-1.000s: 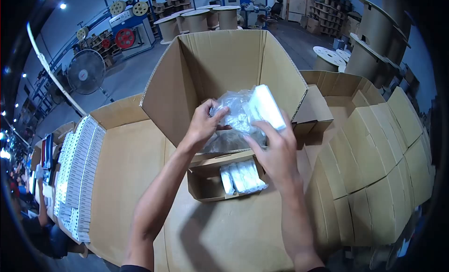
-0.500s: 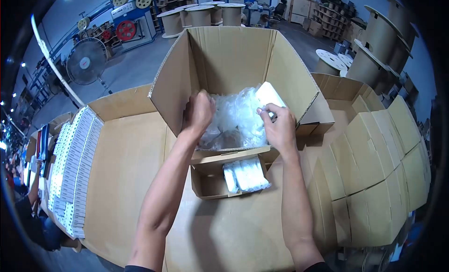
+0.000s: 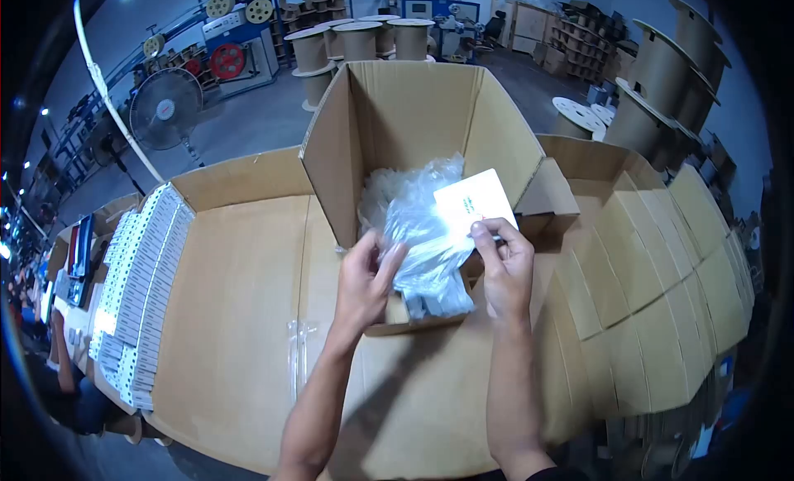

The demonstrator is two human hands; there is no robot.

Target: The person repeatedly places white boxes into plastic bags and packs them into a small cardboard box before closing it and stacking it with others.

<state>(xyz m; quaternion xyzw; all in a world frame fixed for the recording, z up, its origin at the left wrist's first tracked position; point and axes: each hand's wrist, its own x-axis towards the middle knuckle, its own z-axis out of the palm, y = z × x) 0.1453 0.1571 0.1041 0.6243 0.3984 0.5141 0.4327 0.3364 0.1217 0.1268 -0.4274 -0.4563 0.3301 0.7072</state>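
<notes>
A large open cardboard box (image 3: 418, 109) stands in the middle with clear plastic bags (image 3: 380, 191) inside. My right hand (image 3: 506, 266) pinches the lower edge of a white card (image 3: 475, 201) with some print on it. My left hand (image 3: 364, 278) is at a crumpled clear plastic bag (image 3: 430, 241), thumb and fingers closed at its left edge. This bag hangs over the front of the large box and above a small cardboard box (image 3: 422, 324), covering most of it. Wrapped items show in part beneath the plastic.
Stacked white printed boxes (image 3: 141, 291) line the left side of the cardboard-covered table (image 3: 231, 291). Folded cardboard pieces (image 3: 653, 307) lie on the right. Beyond are a fan (image 3: 165, 109), large spools (image 3: 360, 41) and machines. A co-worker's arm (image 3: 62, 349) shows at far left.
Both hands have moved down and toward me, out of the large box. A clear plastic bag came out with my left hand, and the white card now faces up in my right.
</notes>
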